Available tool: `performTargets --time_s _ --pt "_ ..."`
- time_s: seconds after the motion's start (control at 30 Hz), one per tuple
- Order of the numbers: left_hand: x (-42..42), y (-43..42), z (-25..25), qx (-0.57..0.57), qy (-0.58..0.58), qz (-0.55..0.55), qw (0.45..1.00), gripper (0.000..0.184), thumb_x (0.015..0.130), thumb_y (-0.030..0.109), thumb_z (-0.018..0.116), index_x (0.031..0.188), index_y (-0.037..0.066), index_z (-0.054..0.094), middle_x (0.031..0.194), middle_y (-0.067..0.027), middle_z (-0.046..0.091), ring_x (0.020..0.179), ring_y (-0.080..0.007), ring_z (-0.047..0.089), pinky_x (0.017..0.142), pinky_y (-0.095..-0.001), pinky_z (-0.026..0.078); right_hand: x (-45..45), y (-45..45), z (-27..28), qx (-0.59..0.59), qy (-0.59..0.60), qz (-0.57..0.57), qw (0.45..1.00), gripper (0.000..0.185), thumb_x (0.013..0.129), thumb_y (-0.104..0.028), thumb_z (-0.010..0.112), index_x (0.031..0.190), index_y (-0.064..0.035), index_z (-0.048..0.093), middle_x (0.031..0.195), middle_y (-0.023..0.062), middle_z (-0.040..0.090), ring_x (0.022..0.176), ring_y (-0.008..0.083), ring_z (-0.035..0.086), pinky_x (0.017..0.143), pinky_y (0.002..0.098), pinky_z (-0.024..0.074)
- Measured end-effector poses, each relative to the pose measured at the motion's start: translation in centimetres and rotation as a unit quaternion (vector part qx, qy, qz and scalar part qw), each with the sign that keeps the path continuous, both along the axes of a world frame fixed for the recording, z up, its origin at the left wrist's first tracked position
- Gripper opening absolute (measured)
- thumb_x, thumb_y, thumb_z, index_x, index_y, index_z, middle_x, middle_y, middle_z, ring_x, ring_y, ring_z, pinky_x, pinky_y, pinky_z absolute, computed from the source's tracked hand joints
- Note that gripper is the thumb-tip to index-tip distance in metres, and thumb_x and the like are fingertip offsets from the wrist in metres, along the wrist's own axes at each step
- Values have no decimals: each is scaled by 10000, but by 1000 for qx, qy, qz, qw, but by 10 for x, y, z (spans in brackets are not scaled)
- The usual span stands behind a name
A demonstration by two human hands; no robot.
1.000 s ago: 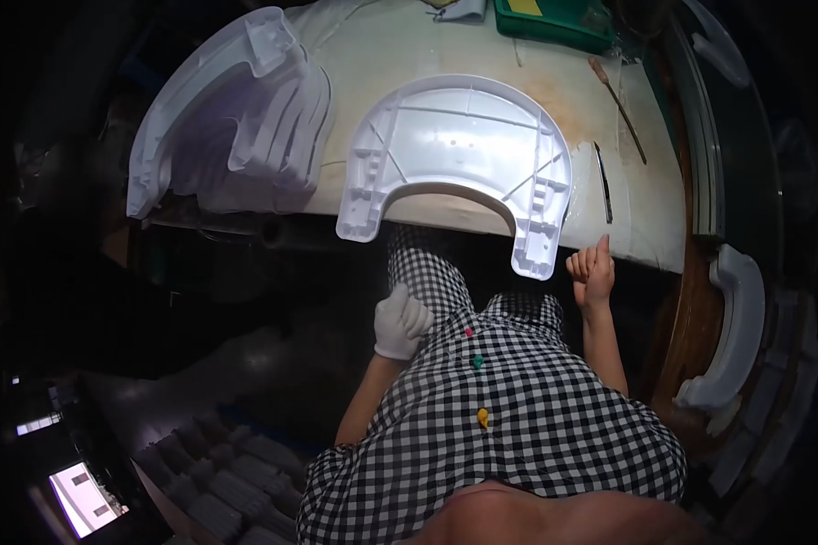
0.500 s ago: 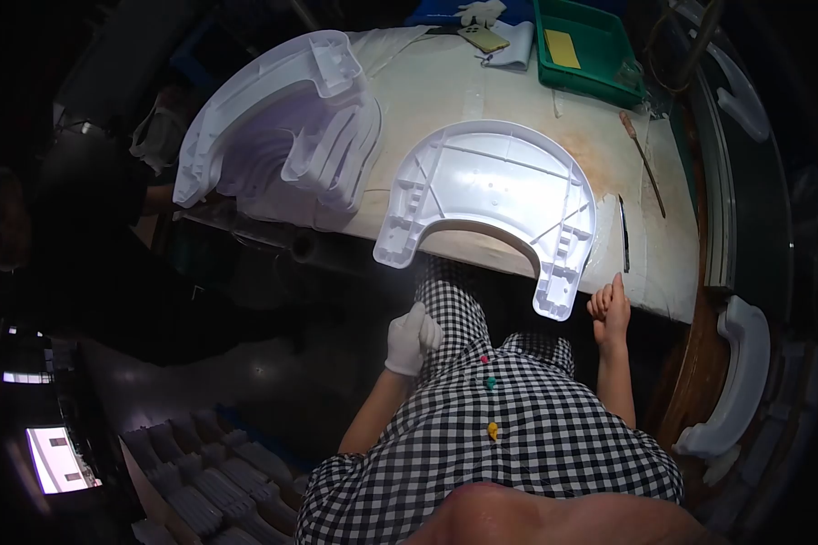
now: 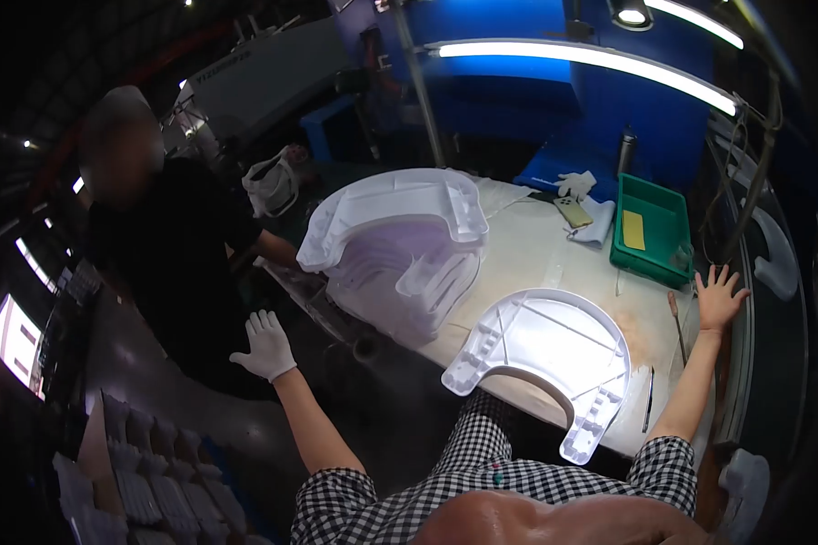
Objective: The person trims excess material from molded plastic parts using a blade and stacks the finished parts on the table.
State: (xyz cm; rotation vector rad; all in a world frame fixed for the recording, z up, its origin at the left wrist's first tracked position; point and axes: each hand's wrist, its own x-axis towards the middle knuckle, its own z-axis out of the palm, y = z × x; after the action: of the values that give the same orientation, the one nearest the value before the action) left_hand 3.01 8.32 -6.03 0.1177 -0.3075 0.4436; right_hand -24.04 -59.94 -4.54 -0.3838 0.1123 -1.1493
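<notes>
The left hand (image 3: 268,347) and right hand (image 3: 720,302) hold nothing, fingers spread; one white panel (image 3: 554,341) lies unstacked, the pile (image 3: 391,245) at its ten o'clock.

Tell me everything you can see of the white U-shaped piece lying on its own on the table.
The white U-shaped piece looks like glossy molded plastic, with a raised rim, straight ribs across its broad middle and small compartments in both ends. It lies ribbed side up on the table, curved back facing the far side, ends at the near edge, one seemingly overhanging it. Light glares off its middle; nothing holds it.
</notes>
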Motion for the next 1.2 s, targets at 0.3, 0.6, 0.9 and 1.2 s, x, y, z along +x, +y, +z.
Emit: performTargets --time_s 0.3,0.6,0.9,1.2 --pt "-21 4 -82 18 120 -23 992 999 794 739 275 1415 1 15 1503 -129 23 1383 -303 3 1120 -439 50 22 14 -91 20 81 79 993 689 825 -627 429 1393 -276 258 1494 -48 151 1361 283 157 1079 530 18" --pt "-44 -25 -86 61 101 -89 989 942 808 719 272 1425 40 62 1498 -130 73 1374 -340 41 1117 -491 47 3 27 -131 -78 148 124 978 836 804 -670 407 1445 -278 40 1517 2 25 1387 288 39 1071 537 -50" --pt "-122 -78 -40 274 -116 -357 886 415 815 395 598 987 25 525 1035 -163 521 968 -276 511 817 -407 450 -50 136 -77 -294 244 246 891 572 861 -538 478 1199 -78 448 1134 151 495 1013 252 478 864 398 403" --pt "-93 -128 -44 167 114 -306 930 477 981 253 314 517 159 258 405 20 181 323 -100 164 346 -260 172 54 65 3 -85 93 101 987 521 947 -334 449 499 -153 252 454 -31 198 405 78 150 398 242 138"
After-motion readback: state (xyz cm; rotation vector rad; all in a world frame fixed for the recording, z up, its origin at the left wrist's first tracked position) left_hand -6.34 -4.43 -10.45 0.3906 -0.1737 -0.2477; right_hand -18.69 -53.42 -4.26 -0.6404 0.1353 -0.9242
